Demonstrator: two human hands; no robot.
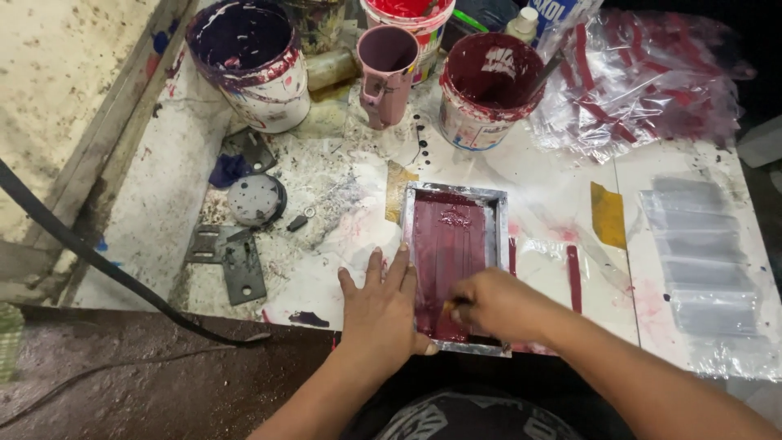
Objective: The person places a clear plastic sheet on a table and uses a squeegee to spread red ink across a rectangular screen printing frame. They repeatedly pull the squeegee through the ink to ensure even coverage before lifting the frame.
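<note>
A white desk [570, 171], stained with red and purple paint, fills the view, with a grimy floor to the left and a black cable [81, 248] running along its edge.

The right hand [497, 305] is closed around a small tool whose yellowish tip just shows at the fingers; it rests on the near end of a metal tray [456, 265] filled with dark red paint. The left hand [383, 314] lies flat and spread, fingers apart, pressed against the tray's left edge and holding nothing. The tray sits directly between and just ahead of both hands.

Just right of the right hand lies a red strip [574, 279], and further right a row of clear plastic sleeves [705, 261]. Beyond the tray stand a bucket of dark red paint [487, 90], a pink jug [386, 73] and a purple-stained bucket [252, 61], with a crumpled plastic bag of red strips [643, 81] to the far right. Left of the left hand are metal plates [232, 262] and a round lid [257, 200].

The step in hand looks like working or spreading the paint in the tray while the other hand steadies it. The next move would call for a firm hold on the frame and an even stroke away from the body.
</note>
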